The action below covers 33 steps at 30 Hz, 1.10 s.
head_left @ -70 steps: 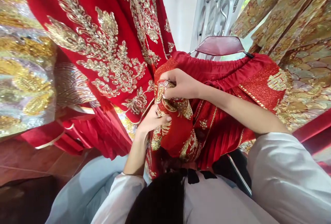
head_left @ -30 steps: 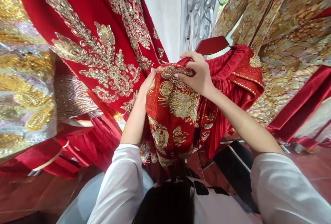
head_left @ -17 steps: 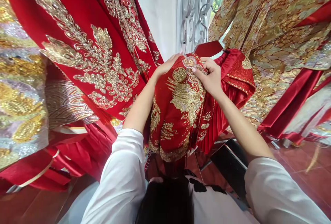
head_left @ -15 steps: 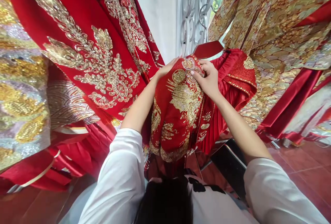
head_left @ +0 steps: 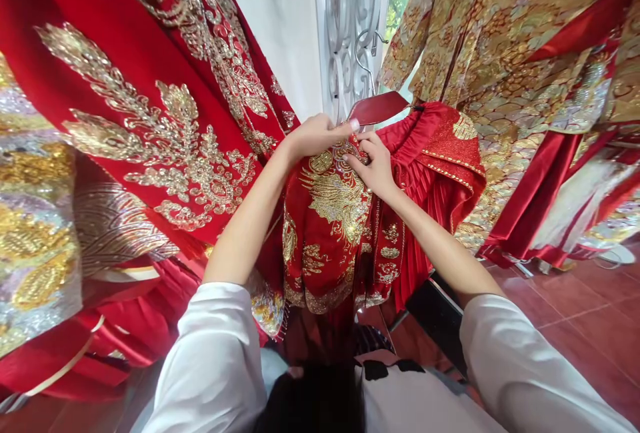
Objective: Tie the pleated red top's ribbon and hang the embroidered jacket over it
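Note:
A red jacket (head_left: 330, 213) with gold bird embroidery hangs in front of me, its upper edge between my hands. My left hand (head_left: 320, 136) is at the jacket's shoulder and collar, thumb stretched to the right, its other fingers partly hidden behind. My right hand (head_left: 374, 165) pinches the embroidered front edge beside the collar, close to the left thumb. Just behind the hands is a dark red hanger (head_left: 380, 108) with a metal hook (head_left: 363, 53). On its right side hangs a pleated red garment (head_left: 407, 220) with a gold-trimmed red panel (head_left: 453, 153).
Left of me hangs a large red garment (head_left: 210, 106) with silver-gold beading, beside a sequined one (head_left: 37, 233). Gold brocade garments (head_left: 480, 53) hang at the right. Behind stands a white scrollwork metal frame (head_left: 340, 33). Red tiles (head_left: 575, 300) cover the floor.
My left hand has come over the jacket's shoulder to the collar, its thumb now near my right hand. My right hand stays at the front edge. The view has shifted slightly right.

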{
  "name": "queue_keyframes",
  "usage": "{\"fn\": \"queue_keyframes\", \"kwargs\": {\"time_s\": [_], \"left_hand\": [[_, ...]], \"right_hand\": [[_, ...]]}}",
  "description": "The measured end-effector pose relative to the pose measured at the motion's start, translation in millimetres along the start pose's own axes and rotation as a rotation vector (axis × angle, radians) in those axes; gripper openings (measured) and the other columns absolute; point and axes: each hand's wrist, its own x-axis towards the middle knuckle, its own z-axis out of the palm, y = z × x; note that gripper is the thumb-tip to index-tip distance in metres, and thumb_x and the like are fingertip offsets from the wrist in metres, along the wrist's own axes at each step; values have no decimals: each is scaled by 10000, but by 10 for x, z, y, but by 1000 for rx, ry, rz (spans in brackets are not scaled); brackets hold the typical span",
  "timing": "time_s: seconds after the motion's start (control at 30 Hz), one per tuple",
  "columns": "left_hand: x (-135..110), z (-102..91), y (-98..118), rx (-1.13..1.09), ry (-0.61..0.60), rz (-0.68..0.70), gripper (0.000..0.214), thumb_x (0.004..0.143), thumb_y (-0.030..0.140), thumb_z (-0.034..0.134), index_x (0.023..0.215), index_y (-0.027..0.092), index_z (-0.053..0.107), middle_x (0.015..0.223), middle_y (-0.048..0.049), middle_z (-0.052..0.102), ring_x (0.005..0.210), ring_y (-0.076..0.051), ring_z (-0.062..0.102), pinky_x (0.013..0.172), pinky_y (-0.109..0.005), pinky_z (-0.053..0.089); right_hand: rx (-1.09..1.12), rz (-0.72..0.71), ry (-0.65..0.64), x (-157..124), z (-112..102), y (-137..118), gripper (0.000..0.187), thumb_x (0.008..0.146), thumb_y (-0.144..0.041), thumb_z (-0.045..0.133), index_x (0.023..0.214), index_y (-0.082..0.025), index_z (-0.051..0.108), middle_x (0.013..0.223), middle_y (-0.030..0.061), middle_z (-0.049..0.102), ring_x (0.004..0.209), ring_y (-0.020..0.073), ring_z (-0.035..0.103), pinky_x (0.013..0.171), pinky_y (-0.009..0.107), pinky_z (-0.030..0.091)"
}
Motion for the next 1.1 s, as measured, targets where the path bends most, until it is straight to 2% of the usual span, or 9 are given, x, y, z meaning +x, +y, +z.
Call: {"fn": "queue_keyframes", "kwargs": {"time_s": [0.13, 0.3, 0.47, 0.67, 0.77, 0.83, 0.9, 1.0, 1.1], "left_hand": [[46, 99, 74, 150, 5, -38, 365, 729, 368, 691, 568, 152, 445, 573, 24, 275, 638, -115, 375, 635, -282, 281], [26, 109, 111, 96, -25, -76, 437, 746, 310, 669, 497, 184, 334, 535, 36, 221, 560, -81, 275, 569, -266, 215], [87, 110, 229, 123, 8, -221, 421, 760, 254, 645, 471, 177, 349, 506, 42, 247, 513, -61, 258, 546, -260, 205], [127, 73, 292, 73, 72, -274, 204, 705, 222, 695, 606, 106, 560, 539, 22, 399, 526, -73, 345, 525, -240, 262], [65, 67, 280, 54, 145, -219, 178, 676, 184, 707, 806, 83, 638, 609, 4, 499, 569, -89, 422, 550, -227, 331], [27, 74, 260, 38, 152, -187, 279, 667, 150, 696, 933, 85, 640, 678, -7, 551, 594, -93, 459, 571, -223, 366], [7, 84, 238, 5, 123, -176, 366, 663, 117, 679, 1024, 91, 625, 730, -14, 577, 609, -96, 484, 580, -220, 387], [5, 103, 220, -56, 88, -175, 459, 660, 85, 659, 1114, 96, 601, 740, -14, 584, 624, -104, 514, 587, -221, 415], [10, 116, 204, -101, 76, -172, 527, 649, 62, 651, 1171, 86, 587, 715, -17, 585, 648, -127, 551, 610, -237, 454]], "right_hand": [[-176, -33, -69, 102, -350, 88, 298, 933, -417, 445, 792, -201, 597, 1023, 68, 636, 990, 229, 523, 910, 424, 388], [-469, 157, 175, 314, -951, 423, 324, 951, -375, 373, 958, -178, 630, 1075, 138, 630, 1029, 254, 497, 880, 395, 350], [-512, 368, -164, 552, -1223, 629, 460, 950, -384, 316, 716, -149, 635, 725, 149, 615, 718, 208, 527, 681, 344, 333], [-440, 364, -301, 683, -1093, 703, 354, 902, -274, 397, 669, -122, 616, 585, 93, 517, 596, 161, 465, 632, 339, 345], [-379, 343, -175, 589, -953, 709, 302, 901, -250, 391, 806, -114, 644, 623, 79, 522, 648, 169, 495, 652, 336, 373], [-357, 241, -40, 464, -861, 659, 306, 913, -249, 360, 920, -139, 645, 727, 90, 574, 762, 198, 533, 721, 356, 395], [-367, 90, 3, 336, -762, 558, 318, 928, -255, 336, 974, -173, 640, 843, 99, 613, 885, 222, 543, 804, 385, 391], [-391, -63, -160, 243, -598, 367, 339, 943, -255, 334, 926, -172, 662, 891, 110, 641, 924, 224, 552, 840, 386, 380], [-435, 27, -284, 307, -476, 239, 376, 952, -249, 340, 884, -138, 693, 851, 132, 659, 836, 214, 579, 773, 366, 389]]}}
